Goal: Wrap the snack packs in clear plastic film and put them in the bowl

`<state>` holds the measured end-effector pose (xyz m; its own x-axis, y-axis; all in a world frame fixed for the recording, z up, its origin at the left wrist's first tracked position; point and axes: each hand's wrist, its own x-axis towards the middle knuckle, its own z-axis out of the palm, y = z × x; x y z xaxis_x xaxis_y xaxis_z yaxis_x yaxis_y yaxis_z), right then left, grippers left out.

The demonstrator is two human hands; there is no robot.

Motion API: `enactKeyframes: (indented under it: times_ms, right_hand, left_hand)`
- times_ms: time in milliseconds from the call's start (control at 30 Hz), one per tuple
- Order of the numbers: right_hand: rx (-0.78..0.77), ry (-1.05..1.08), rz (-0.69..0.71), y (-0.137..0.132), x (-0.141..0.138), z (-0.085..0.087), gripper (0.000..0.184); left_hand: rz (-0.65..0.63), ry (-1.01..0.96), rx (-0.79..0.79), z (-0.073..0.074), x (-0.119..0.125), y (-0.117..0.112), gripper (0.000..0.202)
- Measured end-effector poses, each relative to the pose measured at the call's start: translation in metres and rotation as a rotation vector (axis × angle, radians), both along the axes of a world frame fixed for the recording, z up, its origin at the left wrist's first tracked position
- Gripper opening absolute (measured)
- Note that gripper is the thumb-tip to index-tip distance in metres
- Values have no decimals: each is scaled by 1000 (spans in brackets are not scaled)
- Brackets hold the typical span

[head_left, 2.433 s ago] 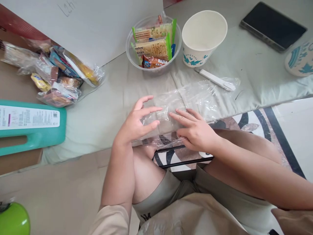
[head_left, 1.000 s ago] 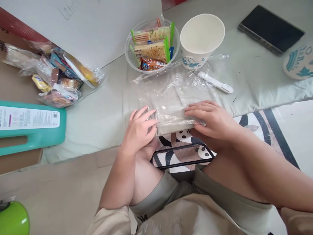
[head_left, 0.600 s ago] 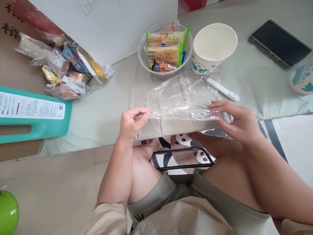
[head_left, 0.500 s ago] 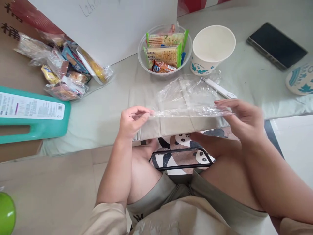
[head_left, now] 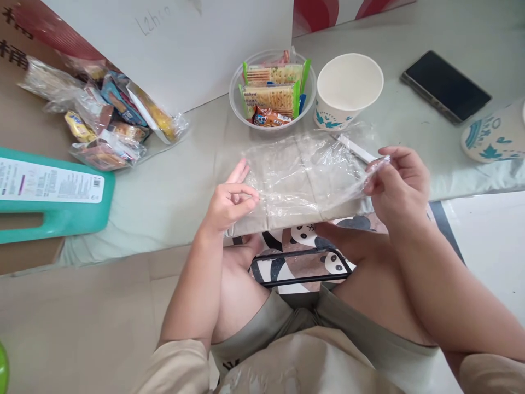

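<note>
Film (head_left: 305, 175) lifted just above desk (head_left: 184, 180), near front edge, stretched between hands held well apart: left hand (head_left: 229, 202) pinching left edge, right hand (head_left: 396, 183) clamped on right corner. Behind film, bowl (head_left: 273, 117) of crackers beside cup (head_left: 348, 90); phone (head_left: 445, 85) farther right.

Handwritten "L2h", later letters unclear, on white board (head_left: 172, 49) at 12 o'clock, Chinese characters on red-and-brown carton (head_left: 10, 52) at 10 o'clock, barcode and illegible print on teal bottle label (head_left: 49, 183) at 9 o'clock.
</note>
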<state>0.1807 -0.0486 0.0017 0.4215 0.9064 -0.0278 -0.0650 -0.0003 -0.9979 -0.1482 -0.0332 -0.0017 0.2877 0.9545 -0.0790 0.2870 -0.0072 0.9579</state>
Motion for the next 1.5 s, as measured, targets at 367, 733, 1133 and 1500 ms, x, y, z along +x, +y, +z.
enactKeyframes:
  times_ms: [367, 733, 1133, 1500]
  right_hand:
    - [-173, -209, -10, 1, 0, 2, 17]
    - [-243, -179, 52, -1, 1, 1, 17]
    - [-209, -103, -90, 4, -1, 9, 29]
    - [-267, -214, -45, 5, 1, 4, 12]
  left_hand:
    - [327, -129, -116, -1, 12, 8, 23]
    - [-166, -122, -23, -2, 2, 29, 26]
    - [209, -58, -84, -10, 26, 31, 43]
    - [281, -6, -124, 6, 10, 11, 20]
